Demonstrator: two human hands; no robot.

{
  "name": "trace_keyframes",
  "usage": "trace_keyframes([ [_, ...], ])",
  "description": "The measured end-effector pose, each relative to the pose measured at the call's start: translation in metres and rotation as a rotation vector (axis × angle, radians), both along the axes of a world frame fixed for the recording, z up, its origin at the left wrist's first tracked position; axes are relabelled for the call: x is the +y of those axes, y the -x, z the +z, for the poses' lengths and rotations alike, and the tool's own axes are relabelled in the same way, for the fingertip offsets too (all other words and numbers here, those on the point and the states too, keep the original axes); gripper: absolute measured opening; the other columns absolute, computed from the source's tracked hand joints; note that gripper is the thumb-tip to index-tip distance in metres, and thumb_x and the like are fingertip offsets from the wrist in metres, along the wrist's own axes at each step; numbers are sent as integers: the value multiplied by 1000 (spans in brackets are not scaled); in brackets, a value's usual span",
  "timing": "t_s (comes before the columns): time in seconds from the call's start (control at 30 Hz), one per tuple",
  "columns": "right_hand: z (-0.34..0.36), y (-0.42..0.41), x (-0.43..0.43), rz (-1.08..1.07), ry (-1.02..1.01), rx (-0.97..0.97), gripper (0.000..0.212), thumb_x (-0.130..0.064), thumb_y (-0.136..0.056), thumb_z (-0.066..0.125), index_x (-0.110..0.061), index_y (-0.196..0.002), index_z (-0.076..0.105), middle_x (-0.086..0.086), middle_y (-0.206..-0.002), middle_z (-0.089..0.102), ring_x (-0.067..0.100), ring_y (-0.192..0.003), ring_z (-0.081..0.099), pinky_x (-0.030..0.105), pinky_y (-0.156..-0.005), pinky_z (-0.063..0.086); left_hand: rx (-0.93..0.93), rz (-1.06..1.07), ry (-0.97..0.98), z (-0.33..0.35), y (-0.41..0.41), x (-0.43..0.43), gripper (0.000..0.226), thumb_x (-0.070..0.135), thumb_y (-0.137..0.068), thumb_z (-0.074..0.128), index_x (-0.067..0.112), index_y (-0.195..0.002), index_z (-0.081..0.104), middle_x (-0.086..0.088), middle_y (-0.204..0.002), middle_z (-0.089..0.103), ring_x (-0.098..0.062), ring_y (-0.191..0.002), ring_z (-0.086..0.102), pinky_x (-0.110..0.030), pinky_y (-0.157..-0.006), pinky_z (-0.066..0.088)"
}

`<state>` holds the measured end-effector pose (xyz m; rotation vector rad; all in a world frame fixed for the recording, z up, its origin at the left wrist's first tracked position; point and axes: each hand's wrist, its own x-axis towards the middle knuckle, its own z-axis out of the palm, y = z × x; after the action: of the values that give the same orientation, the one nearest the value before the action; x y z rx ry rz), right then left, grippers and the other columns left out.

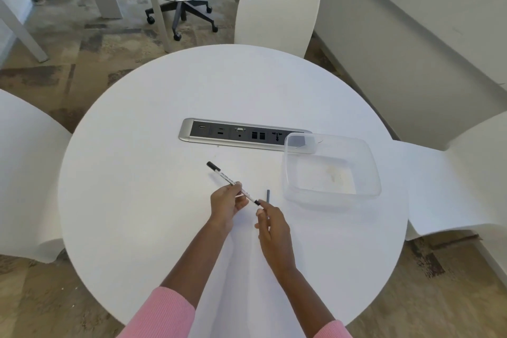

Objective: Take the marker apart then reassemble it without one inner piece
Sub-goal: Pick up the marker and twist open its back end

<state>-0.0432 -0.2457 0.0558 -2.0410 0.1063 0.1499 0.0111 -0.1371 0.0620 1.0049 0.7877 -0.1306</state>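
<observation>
Head view: the marker is pinched above the table by the left hand; its end plug is fingered by the right hand, otherwise empty. The loose ink core could be knocked rolling.

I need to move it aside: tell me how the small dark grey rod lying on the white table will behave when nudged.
The small dark grey rod looks thin and round, so it would probably roll across the smooth white table. It seems very light, so a slight touch may send it off. It lies straight, so it is likely stiff.

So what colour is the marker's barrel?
White with black print; the marker has black ends, seen in the head view.
</observation>
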Motion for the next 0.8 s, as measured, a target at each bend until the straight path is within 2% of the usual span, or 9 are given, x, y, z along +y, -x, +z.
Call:
trace_keyframes([
  [0.07,6,-4,4,6,-78,49,25,-26,-96,39,-19,-113,55,-1,-94,59,12,-75,62,27,-69,51,-47,4,15,4,3,2,18,5,-90,56,4,-72,57,-7,-68,51,-15,-60,49,-14,-47,52],
  [0.17,13,-11,4,15,-139,97,17,-26,-95,41,-22,-93,58,-1,-80,60,5,-63,58,17,-58,46,-83,-28,-20,4,7,6,19,8,-90,56,5,-72,57,-6,-67,51,-16,-60,49,-15,-49,52],
  [0.3,24,-21,6,62,-182,242,26,-28,-95,42,-15,-81,60,-3,-65,57,0,-48,53,10,-46,41,-127,-105,-44,7,11,12,19,14,-92,55,8,-73,57,-7,-70,55,-16,-62,54,-16,-55,53],
  [0.4,33,-26,11,120,-309,432,30,-31,-96,39,-15,-79,59,-1,-65,54,8,-53,51,14,-49,41,-175,-145,36,10,12,21,14,15,-94,50,9,-85,59,-6,-81,63,-16,-72,63,-19,-64,56],
  [0.53,42,-30,15,278,-464,643,26,-28,-96,41,-16,-86,62,-2,-73,58,6,-57,54,16,-57,43,-207,-254,152,15,12,33,15,10,-96,45,11,-103,58,-6,-91,69,-11,-72,71,-22,-70,58],
  [0.67,45,-33,25,324,-517,717,24,-23,-96,41,-16,-87,63,-4,-75,60,3,-58,56,14,-57,45,-208,-301,226,21,10,45,17,3,-94,46,10,-101,59,-1,-79,72,-10,-70,71,-20,-65,58],
  [0.8,46,-37,37,329,-528,751,27,-18,-97,37,-15,-79,57,-3,-68,54,2,-51,52,12,-52,44,-234,-376,288,23,6,63,21,5,-97,40,7,-105,59,-4,-82,71,-13,-74,71,-22,-71,59],
])
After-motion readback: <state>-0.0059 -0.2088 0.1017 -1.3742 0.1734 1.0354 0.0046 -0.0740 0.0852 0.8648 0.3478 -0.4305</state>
